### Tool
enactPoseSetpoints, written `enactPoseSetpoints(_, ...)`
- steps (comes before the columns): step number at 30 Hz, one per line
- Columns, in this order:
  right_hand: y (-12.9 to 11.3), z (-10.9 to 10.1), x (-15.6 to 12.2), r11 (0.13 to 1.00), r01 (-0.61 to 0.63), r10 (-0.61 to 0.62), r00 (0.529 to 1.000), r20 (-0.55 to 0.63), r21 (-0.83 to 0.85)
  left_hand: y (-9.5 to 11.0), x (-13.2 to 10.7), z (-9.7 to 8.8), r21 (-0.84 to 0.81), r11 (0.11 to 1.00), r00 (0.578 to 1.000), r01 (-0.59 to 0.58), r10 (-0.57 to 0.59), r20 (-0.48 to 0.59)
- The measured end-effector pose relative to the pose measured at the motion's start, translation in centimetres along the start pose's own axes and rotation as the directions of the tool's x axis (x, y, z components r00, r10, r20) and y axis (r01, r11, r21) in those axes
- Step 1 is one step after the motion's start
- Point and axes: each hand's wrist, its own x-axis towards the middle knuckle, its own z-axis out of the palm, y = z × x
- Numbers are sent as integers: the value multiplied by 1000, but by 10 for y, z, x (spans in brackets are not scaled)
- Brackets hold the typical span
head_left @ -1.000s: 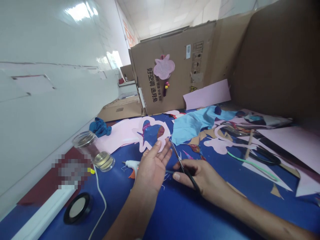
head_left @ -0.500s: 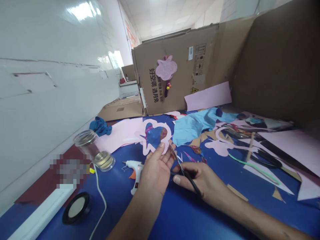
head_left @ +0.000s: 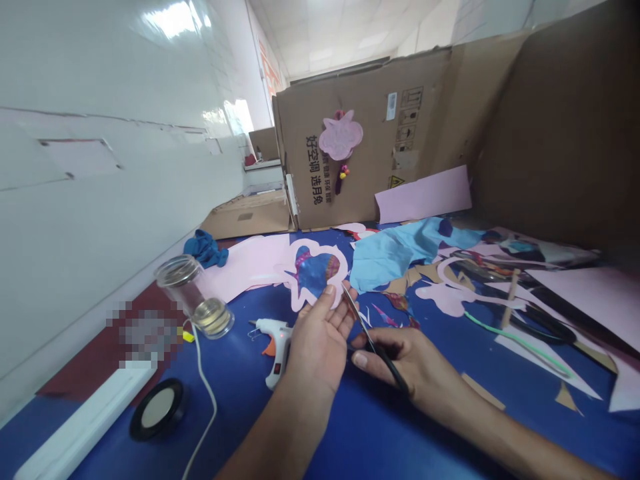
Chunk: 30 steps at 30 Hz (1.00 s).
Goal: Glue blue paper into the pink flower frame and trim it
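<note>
Across the blue tabletop (head_left: 360, 440) lie cut paper scraps (head_left: 395, 250), a pink flower (head_left: 341, 135) already hangs on the cardboard panel (head_left: 400, 160), and the spread left hand (head_left: 317, 353) touches a pink-edged blue cut-out (head_left: 314, 273), grip unclear, while the right hand (head_left: 395, 360) closes around black-handled scissors (head_left: 367, 337) just beside it.

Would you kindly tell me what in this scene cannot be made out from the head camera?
In the head view:
- scissors: finger loops hidden by the right hand
- pink paper cutout: lower edge hidden by the left hand
- blurred patch beside the glass jar: pixelated, contents unreadable
</note>
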Motion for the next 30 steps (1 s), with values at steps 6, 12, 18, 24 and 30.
enactPoseSetpoints(6, 2, 0, 0, 1000, -4, 4, 1000, 2, 3, 0, 0, 0, -8, 1000, 1000, 0, 0, -19)
enactPoseSetpoints(12, -2, 2, 1, 1000, -12, 11, 1000, -26, -18, -2, 1, -2, 2, 1000, 1000, -3, 3, -2)
enactPoseSetpoints(18, 0, 2, 1, 1000, 5, -6, 1000, -31, -21, -3, 3, -4, 0, 1000, 1000, 0, 0, -1)
enactPoseSetpoints(24, 3, 1, 0, 1000, 14, -15, 999, -39, -24, -2, 3, -3, -2, 1000, 1000, 6, -6, -3)
enactPoseSetpoints(30, -3, 2, 0, 1000, -5, 5, 1000, -28, -20, -2, 3, -3, -9, 1000, 1000, 12, -12, -13)
